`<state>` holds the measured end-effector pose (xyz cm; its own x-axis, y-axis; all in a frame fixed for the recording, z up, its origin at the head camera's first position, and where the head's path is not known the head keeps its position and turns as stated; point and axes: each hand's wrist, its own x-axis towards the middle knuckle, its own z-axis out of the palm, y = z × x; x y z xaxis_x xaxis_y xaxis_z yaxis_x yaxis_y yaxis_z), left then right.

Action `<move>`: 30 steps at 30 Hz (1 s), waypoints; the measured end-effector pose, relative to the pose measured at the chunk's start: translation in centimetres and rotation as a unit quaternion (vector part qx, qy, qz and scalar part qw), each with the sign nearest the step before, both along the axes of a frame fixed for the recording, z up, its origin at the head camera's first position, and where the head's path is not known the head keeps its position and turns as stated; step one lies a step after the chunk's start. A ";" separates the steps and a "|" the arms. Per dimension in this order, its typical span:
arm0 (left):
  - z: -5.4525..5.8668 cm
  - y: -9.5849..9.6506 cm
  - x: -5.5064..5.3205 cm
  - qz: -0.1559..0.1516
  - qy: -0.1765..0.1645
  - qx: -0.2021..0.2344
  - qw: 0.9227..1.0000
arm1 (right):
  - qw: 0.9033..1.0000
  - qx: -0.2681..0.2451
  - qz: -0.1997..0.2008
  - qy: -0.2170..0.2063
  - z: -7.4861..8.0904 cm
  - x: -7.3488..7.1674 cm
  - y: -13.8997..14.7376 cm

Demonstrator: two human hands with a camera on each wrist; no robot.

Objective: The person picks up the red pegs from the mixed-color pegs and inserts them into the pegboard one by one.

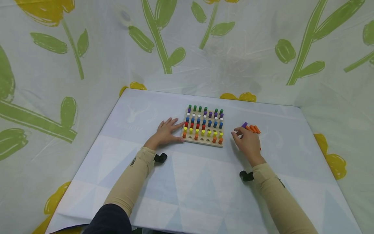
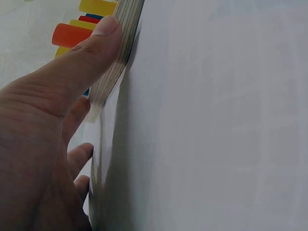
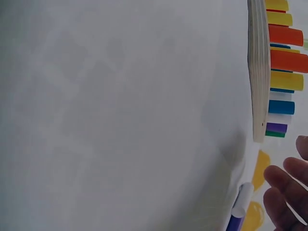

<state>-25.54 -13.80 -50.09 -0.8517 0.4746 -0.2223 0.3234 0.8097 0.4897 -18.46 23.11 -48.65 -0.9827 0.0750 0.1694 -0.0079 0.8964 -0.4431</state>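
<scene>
pegboard [image 1: 204, 143]: on the counter [image 1: 187, 182] ahead of you, between your hands; probably light wood, stiff, easy to slide, so steady it by its side edges.
pegs: likely light, hard and smooth, hardly fragile, apt to roll when lying down; you would do best to pinch one round its middle or near its upper end.
left hand [image 1: 166, 132]: your fingers are spread wide, the thumb against the pegboard's near left corner, gripping no peg.
right hand [image 1: 249, 144]: your fingers are loosely bent just beside the loose pegs, a gap between thumb and forefinger; you hold nothing that shows.
green pegs [image 1: 200, 108]: you can count six standing.
purple pegs [image 1: 210, 114]: five standing show; the next row makes more hard to tell.
white pegs [image 1: 205, 116]: six standing.
blue pegs [image 1: 209, 123]: seven standing.
red pegs [image 1: 203, 127]: four standing.
yellow pegs [image 1: 208, 133]: seven standing.
orange pegs [image 1: 196, 137]: four standing, with three bare holes in their row.
loose pegs: three orange [image 1: 252, 129] and one purple [image 1: 244, 124] lie past your right hand; a white one [image 3: 243, 198] shows in the right wrist view, and a red sliver peeks out beside your hand, too small to judge.
</scene>
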 end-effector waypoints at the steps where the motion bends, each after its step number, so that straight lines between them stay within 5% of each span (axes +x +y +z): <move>1: 0.0 0.0 0.0 0.000 0.000 -0.001 1.000 | 1.000 0.001 0.001 -0.002 0.1 0.0 0.1; 16: 0.0 -0.1 -0.1 -0.002 -0.001 0.009 1.000 | 1.000 -0.006 0.019 0.016 0.3 0.7 0.8; 30: 0.0 0.0 0.1 0.003 -0.002 0.001 1.000 | 0.998 -0.004 0.001 -0.061 0.2 1.5 2.0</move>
<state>-25.47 -13.81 -50.10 -0.8541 0.4691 -0.2247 0.3162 0.8113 0.4918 -16.96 25.10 -48.45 -0.9962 0.0733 0.0476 0.0443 0.8929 -0.4481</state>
